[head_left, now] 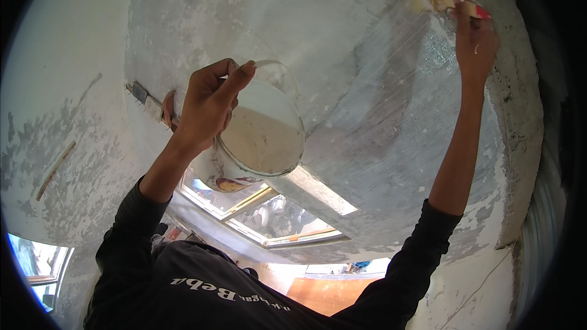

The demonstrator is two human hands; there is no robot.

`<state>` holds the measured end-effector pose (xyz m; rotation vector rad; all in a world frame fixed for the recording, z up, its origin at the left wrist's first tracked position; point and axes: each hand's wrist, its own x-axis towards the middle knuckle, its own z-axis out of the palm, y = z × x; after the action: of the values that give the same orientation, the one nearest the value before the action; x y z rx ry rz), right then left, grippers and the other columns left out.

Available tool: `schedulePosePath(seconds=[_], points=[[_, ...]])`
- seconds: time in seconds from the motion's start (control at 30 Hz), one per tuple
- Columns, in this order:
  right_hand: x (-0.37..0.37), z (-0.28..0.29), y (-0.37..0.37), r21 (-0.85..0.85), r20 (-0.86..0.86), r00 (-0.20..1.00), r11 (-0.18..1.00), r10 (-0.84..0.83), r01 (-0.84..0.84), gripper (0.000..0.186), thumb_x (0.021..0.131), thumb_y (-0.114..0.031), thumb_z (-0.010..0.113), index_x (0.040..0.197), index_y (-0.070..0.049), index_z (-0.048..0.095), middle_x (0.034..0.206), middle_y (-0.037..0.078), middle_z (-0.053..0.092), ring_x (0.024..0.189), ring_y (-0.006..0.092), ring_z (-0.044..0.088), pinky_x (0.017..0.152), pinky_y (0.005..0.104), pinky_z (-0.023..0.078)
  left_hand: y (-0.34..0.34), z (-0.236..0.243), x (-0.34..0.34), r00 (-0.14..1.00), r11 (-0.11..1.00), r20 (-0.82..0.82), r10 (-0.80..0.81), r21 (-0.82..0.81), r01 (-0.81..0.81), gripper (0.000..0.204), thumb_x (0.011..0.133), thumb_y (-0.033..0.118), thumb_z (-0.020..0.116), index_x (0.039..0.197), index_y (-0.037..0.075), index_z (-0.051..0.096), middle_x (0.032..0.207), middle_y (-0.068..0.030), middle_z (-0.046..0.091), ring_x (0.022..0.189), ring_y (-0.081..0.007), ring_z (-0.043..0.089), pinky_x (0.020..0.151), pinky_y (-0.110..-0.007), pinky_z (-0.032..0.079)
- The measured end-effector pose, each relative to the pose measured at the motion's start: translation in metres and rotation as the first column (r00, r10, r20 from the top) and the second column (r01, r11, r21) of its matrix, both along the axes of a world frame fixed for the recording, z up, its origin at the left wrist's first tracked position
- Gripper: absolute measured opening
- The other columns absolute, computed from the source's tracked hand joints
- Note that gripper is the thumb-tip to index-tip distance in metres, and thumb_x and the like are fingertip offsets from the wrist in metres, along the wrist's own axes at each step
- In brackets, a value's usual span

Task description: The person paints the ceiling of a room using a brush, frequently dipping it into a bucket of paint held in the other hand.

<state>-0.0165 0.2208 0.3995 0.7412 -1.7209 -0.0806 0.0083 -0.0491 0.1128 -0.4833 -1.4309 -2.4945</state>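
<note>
White round plastic bucket [269, 99], greyish liquid [263, 146] inside, hanging by handle [275, 63] clenched in left hand [211, 104]. Right hand [476, 43] grips pale-bristled, red-ended brush [439, 0] near upper right edge of grey plaster wall [367, 85].

The bucket [260, 99] looks smooth plastic, the sleeves [403, 263] matt cloth — the wall edge [521, 110] rough.

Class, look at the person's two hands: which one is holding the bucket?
The left hand. Its grip is on the bucket, while the right hand, higher in the picture, holds a brush instead.
</note>
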Motion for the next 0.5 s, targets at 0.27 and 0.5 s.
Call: schedulePosePath(seconds=[0.27,0.5], points=[[-0.015,-0.049,0.001,0.138,0.064,0.996,0.989,-0.068,0.059,0.018,0.095,-0.010,0.059,0.111,-0.003,0.064,0.100,0.012,0.067,0.079,0.0200,0.068,0.065,0.0298,0.054,0.000,-0.005,-0.003,1.000,1.000,-0.014,0.002,-0.004,-0.002,0.036,0.096,0.027,0.062,0.067,0.016,0.043,0.048,0.0104,0.034,0.035,0.0024,0.026,0.031,-0.019,0.020],[-0.013,-0.166,0.025,0.343,0.205,0.977,0.939,-0.059,-0.015,0.016,0.091,-0.008,0.059,0.106,-0.004,0.056,0.103,0.015,0.064,0.083,0.0328,0.068,0.067,0.0370,0.058,-0.007,-0.010,-0.004,1.000,1.000,0.017,-0.011,0.020,0.011,0.036,0.097,0.027,0.062,0.068,0.016,0.043,0.048,0.0107,0.033,0.035,0.0026,0.025,0.031,-0.019,0.020]])
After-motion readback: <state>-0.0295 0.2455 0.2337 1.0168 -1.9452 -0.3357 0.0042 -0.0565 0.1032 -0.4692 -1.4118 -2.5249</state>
